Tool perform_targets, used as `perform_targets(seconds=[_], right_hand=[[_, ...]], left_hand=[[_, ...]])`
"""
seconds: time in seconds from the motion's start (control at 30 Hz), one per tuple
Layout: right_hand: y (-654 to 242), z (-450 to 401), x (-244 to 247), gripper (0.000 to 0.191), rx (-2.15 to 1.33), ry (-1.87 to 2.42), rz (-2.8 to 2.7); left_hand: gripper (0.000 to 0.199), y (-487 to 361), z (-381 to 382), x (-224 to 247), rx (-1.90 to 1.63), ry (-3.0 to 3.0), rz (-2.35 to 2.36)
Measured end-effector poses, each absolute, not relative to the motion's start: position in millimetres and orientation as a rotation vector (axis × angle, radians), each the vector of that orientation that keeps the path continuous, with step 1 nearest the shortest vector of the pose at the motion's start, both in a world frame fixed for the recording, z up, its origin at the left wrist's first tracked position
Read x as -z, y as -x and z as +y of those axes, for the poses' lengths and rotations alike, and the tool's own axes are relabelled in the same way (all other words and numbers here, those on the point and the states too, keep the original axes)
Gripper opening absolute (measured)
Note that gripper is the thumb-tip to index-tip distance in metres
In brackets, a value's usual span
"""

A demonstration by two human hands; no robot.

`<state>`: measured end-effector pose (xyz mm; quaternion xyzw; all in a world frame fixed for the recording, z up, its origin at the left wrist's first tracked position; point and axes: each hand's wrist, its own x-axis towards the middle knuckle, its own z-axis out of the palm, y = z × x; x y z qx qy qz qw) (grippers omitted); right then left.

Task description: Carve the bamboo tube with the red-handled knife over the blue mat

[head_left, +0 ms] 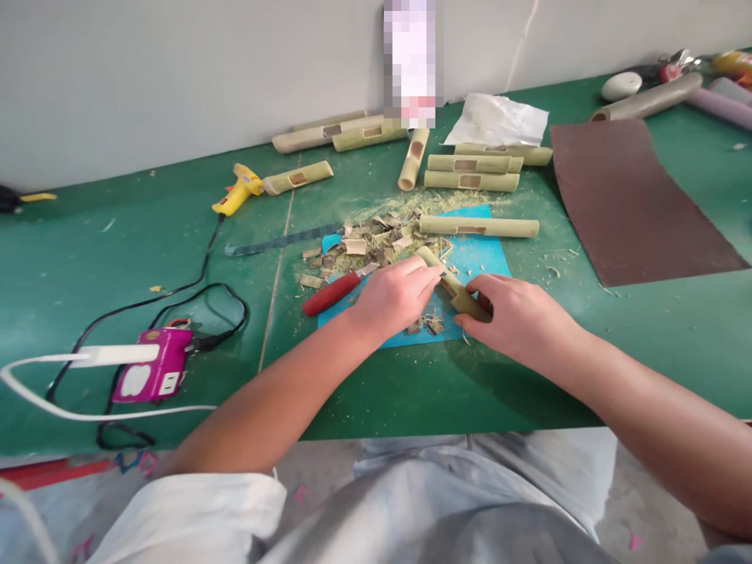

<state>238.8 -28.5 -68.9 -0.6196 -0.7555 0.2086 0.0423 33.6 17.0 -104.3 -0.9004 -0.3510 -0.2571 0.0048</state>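
A short bamboo tube [451, 283] with a cut-out opening lies slanted between my hands, over a blue sheet [485, 254]. My right hand [508, 309] grips its near end between thumb and fingers. My left hand [399, 294] is closed at the tube's opening, its fingertips pressed together; whatever small thing they may hold is hidden. Just left of that hand is a red-handled knife [334, 294], its blade partly covered. Bamboo chips [376, 239] and shavings are heaped behind my left hand. Another notched tube [479, 227] lies beyond the right hand.
More notched tubes [470, 182] lie at the back, near white paper [498, 120]. A brown sheet [634, 204] covers part of the right side. On the left are a yellow glue gun [240, 190], its black cord, and a magenta power adapter [156, 364] with a white cable.
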Motion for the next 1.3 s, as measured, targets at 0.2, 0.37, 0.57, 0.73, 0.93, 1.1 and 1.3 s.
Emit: perform_targets(seconds=[0.2,0.37,0.57,0.73,0.93,1.1,1.3], right_hand=[[-241.9,-26.6,69.0,0.023,-0.656,1.891,-2.285],[-239.3,-28.9,71.2,0.022,-0.586,1.889,-2.296],[-238.6,-29.4,73.8,0.02,-0.569,1.873,-2.272],[-238.6,-30.3,73.9,0.02,-0.585,1.867,-2.274],[-236.2,-31.4,73.7,0.021,-0.572,1.878,-2.29],[-235.3,-32.9,71.6,0.021,-0.57,1.892,-2.293],[-235.2,-33.9,73.4,0.019,-0.539,1.883,-2.308]], left_hand=[[0.035,-40.4,5.4,98.9,0.73,2.961,-0.932],[0.037,-43.1,2.1,96.8,0.698,2.907,-0.986],[0.039,-45.0,-2.0,97.4,0.718,2.92,-0.983],[0.037,-43.4,3.2,98.5,0.701,2.937,-0.954],[0.033,-32.9,16.8,100.5,0.698,2.898,-1.082],[0.037,-33.8,15.5,97.0,0.74,2.872,-1.137],[0.044,-36.4,15.3,93.8,0.8,2.846,-1.152]])
